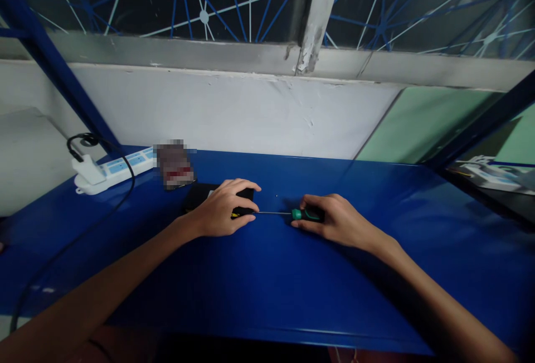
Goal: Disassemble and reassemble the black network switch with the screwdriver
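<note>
A flat black box-like device [195, 194] lies on the blue table, partly covered by my left hand [228, 207]. The fingers of that hand wrap over its right end, and a bit of yellow shows under them. My right hand [334, 215] is closed around the green and black handle of a screwdriver [297, 214]. Its thin metal shaft lies level and points left, with the tip at the device's right end by my left fingertips. Whether the tip sits in a screw is too small to tell. A tiny bright speck [276, 195] rests on the table behind the shaft.
A white and blue power strip [125, 165] with a plugged-in adapter stands at the back left. Its black cable [83, 229] runs down the table's left side. A blurred-out rectangular object [174, 163] lies beside the strip. Behind the blue table [267, 285] rises a white wall.
</note>
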A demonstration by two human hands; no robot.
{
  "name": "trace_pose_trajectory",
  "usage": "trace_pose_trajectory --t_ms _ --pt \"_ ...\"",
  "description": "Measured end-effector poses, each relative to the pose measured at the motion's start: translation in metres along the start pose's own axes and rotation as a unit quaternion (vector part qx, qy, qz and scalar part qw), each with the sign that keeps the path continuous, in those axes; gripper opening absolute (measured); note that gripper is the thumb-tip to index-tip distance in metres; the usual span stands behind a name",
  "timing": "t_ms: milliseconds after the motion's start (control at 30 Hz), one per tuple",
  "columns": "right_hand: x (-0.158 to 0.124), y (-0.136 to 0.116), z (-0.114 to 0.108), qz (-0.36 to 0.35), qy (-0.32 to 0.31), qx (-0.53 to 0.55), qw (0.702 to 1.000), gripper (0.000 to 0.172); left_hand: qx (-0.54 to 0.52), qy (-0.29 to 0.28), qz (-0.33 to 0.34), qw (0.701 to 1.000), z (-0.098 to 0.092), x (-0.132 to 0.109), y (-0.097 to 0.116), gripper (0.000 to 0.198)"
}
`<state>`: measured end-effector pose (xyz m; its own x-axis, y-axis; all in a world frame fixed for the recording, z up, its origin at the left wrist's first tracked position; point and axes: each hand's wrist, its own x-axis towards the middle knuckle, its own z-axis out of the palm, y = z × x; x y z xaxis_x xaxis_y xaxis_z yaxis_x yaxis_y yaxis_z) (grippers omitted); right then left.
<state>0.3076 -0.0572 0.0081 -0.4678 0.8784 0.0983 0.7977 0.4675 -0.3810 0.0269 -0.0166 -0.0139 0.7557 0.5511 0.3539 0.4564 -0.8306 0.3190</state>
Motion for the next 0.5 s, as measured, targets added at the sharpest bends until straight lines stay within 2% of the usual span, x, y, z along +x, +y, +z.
trace_pose_trajectory --t_ms 300,500 --pt "-0.0011 -0.0004 -0.0030 0.007 0.015 0.009 1.000 0.026 -0.015 0.034 -0.015 0.999 0.0044 0.0018 0.0017 0.016" --pt "-0.0006 0.0066 -0.0098 0.017 0.073 0.001 0.997 0.029 0.000 0.090 -0.037 0.995 0.0089 0.0091 0.0043 0.019"
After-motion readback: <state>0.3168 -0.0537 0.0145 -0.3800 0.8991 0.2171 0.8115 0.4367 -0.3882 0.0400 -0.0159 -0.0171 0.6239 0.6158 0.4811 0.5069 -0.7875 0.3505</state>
